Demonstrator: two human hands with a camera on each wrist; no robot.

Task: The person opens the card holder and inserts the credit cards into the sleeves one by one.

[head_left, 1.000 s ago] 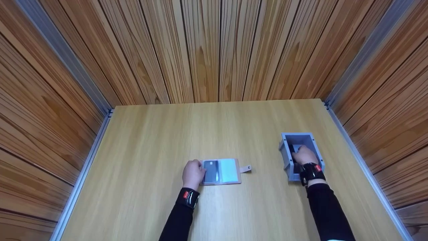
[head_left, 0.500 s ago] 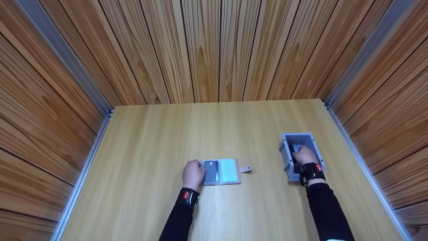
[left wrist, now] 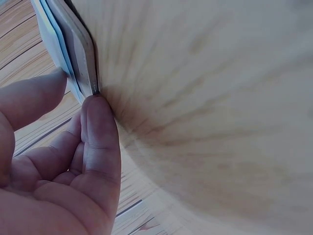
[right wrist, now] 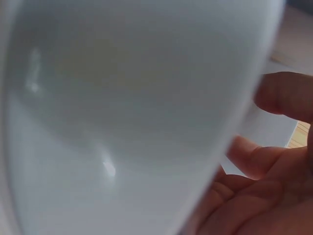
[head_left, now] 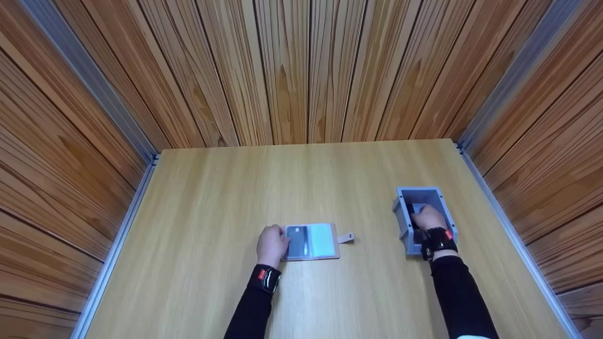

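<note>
An open card holder [head_left: 321, 241] with clear sleeves lies on the table, a dark card [head_left: 297, 241] in its left sleeve. Its snap strap [head_left: 346, 238] sticks out to the right. My left hand [head_left: 272, 246] pinches the holder's left edge; in the left wrist view the thumb [left wrist: 41, 94] lies by the sleeves and a fingertip [left wrist: 99, 105] meets the cover's edge. My right hand [head_left: 429, 218] reaches down into the blue-grey bin [head_left: 401, 219]. The right wrist view shows its thumb [right wrist: 286, 95] and forefinger apart, nothing visible between them; other fingertips are hidden.
A dark object [head_left: 411, 208] shows inside the bin, left of the right hand. Wood-panelled walls [head_left: 282, 70] and metal rails [head_left: 118, 235] border the table [head_left: 212, 197]. A pale, blurred surface [right wrist: 122, 122] fills much of the right wrist view.
</note>
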